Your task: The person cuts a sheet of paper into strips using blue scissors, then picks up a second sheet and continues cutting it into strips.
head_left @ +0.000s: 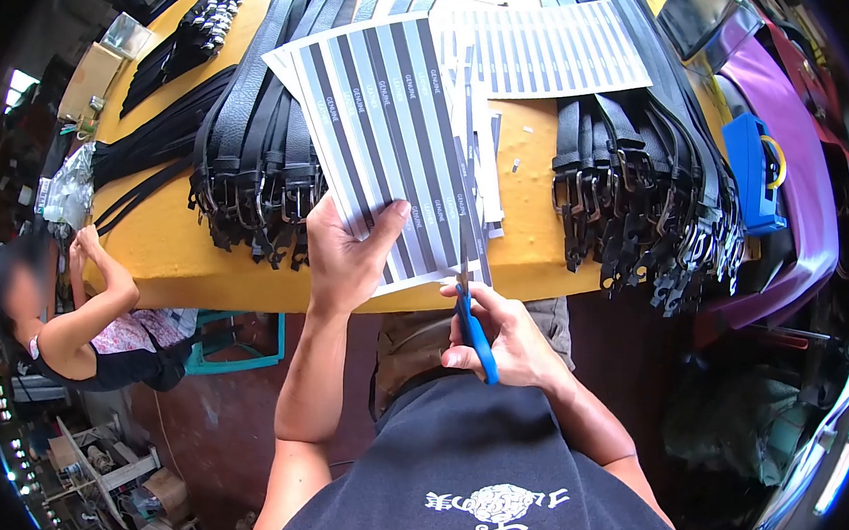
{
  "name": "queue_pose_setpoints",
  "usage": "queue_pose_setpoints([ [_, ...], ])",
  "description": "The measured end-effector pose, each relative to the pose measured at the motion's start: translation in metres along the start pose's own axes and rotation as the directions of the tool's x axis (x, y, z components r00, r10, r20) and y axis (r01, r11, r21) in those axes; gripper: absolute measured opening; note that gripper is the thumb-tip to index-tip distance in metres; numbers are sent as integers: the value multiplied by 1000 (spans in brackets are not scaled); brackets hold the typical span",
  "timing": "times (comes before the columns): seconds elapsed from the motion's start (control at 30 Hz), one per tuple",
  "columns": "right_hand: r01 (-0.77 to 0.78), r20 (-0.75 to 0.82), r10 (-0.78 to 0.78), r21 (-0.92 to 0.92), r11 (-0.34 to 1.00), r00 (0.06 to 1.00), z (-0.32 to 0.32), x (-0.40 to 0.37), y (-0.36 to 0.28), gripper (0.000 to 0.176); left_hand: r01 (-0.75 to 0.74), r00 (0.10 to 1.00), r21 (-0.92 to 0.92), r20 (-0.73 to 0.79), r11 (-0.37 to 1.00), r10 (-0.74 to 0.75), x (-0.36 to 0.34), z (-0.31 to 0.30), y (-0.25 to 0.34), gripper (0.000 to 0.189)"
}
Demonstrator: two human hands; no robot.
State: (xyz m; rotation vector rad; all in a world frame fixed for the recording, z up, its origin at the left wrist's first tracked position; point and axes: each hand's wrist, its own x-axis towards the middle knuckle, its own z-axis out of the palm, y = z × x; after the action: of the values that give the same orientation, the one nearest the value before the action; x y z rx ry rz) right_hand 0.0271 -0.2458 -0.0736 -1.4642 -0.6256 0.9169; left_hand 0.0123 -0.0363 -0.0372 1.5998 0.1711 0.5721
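Observation:
My left hand point(352, 250) grips a striped label sheet point(384, 134), thumb on top, near its lower edge. Dark and grey bands run along the sheet, printed with "GENUINE LEATHER". In my right hand point(508, 340) is a pair of scissors point(478, 338) with blue handles. Its blades point away from me, along the right side of the sheet; whether they are parted is hard to see. Another striped sheet point(567, 53) lies beyond on the belts. Small paper scraps point(516, 165) are on the yellow table point(520, 232).
Black belts with buckles point(636, 201) lie bundled at right, and more belts point(256, 145) at left. A blue box-like object point(753, 180) with a yellow handle stands at the right edge. Another person point(96, 321) sits at left beside a teal stool point(232, 345).

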Motion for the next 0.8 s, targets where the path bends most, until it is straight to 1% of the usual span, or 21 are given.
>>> queue_pose_setpoints([
  [0.1,4,-4,-4,-13,1000,1000,0,0,0,76,15,1000,-2,-1,1000,-15,-1,0,-1,16],
  [0.5,-22,-11,21,-32,999,1000,-1,1,-3,81,-9,1000,35,-16,999,9,-1,0,0,15],
  [0.8,-3,-18,2,-14,1000,1000,0,2,0,80,-12,1000,45,-28,999,13,-3,0,-1,16],
])
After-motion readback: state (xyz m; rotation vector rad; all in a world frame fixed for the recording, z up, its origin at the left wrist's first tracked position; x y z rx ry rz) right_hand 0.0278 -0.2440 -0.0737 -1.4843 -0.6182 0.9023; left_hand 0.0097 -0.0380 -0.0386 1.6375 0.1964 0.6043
